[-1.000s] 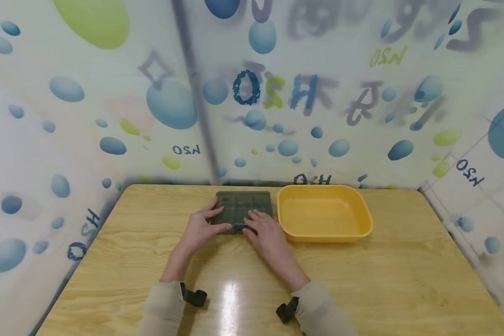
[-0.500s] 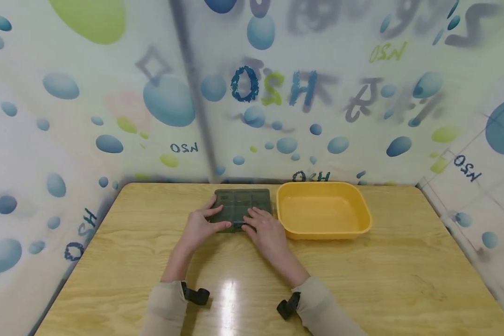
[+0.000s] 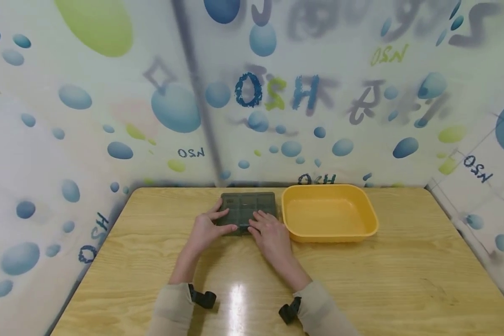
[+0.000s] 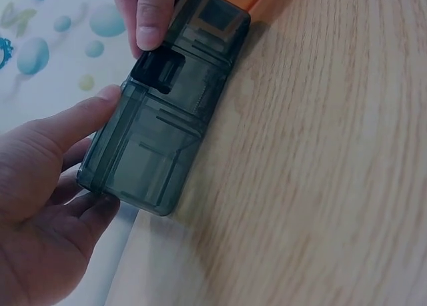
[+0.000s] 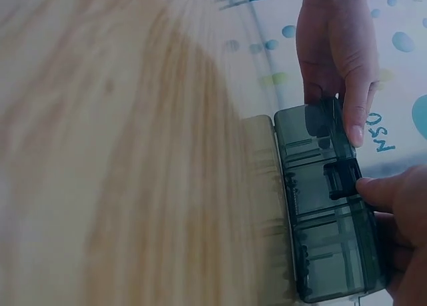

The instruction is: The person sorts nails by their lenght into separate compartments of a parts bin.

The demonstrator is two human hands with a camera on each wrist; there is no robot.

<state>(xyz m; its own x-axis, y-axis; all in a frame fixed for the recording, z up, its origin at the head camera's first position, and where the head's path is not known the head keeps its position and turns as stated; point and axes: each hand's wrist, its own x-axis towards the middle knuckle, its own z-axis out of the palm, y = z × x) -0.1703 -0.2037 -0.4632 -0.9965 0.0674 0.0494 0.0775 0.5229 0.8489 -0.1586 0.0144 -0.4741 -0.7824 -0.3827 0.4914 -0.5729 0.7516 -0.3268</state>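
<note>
A translucent dark green-grey compartment box (image 3: 245,207) lies flat on the table, its lid down. Divider walls show through the plastic. On its front side sits a black latch (image 4: 159,69). My left hand (image 3: 206,228) grips the box's left end, thumb along the front upper edge and fingers around the left side. My right hand (image 3: 273,237) holds the front edge right of centre, its thumb (image 5: 380,191) touching the latch and its fingers on the lid. Some small dark shapes show inside, too unclear to name.
Just right of the box stands a yellow plastic basin (image 3: 329,214), close beside my right hand. The wooden table (image 3: 382,284) meets a patterned wall (image 3: 348,126) right behind both. Each wrist wears a small black camera.
The head view has shifted slightly. Both hands keep their places on the box, and the box and basin stay put on the table.
</note>
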